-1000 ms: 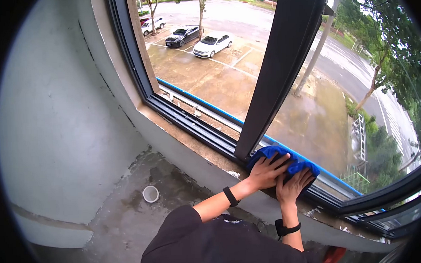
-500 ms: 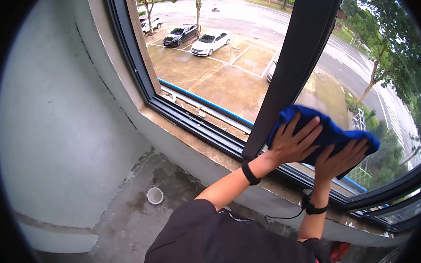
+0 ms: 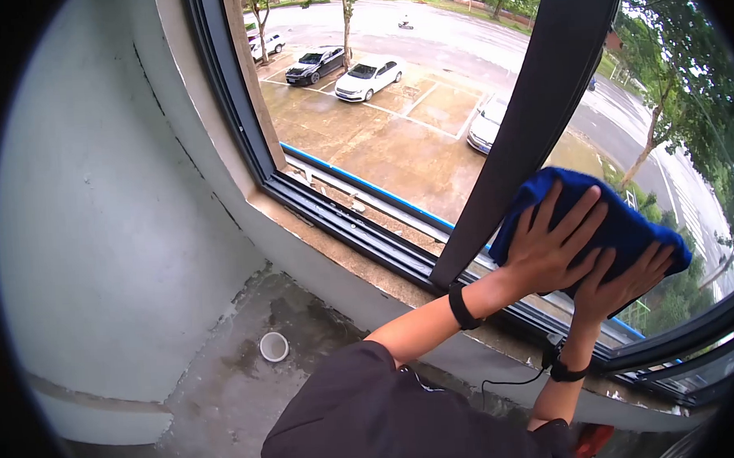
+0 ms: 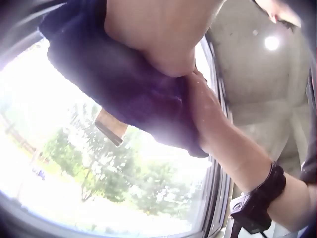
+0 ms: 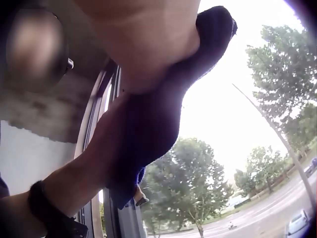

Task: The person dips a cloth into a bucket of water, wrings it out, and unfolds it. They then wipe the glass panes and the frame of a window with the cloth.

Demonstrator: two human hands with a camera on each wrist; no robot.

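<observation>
A blue cloth [image 3: 600, 211] lies spread against the window glass [image 3: 581, 158], just right of the dark upright frame bar. My left hand [image 3: 548, 250] presses on its left part, fingers spread and straight. Beside it, my right hand [image 3: 619, 283] rests flat on the cloth's lower right part, fingers extended up and to the right. In the left wrist view the cloth [image 4: 119, 79] hangs dark between the palm and the bright pane. The right wrist view has the cloth [image 5: 153, 124] under both hands, with the fingertips hidden.
A thick dark frame bar [image 3: 533, 99] divides the window. Below runs the bottom track [image 3: 367, 237] above a rough sill [image 3: 335, 238]. A white pipe opening [image 3: 274, 346] stands in the concrete floor. Outside are parked cars and trees. A cable [image 3: 505, 381] hangs near the right wrist.
Both hands have moved the cloth from the lower frame corner up and right onto the pane. Over the last half second it has slid slightly farther right and up, still under both palms.
</observation>
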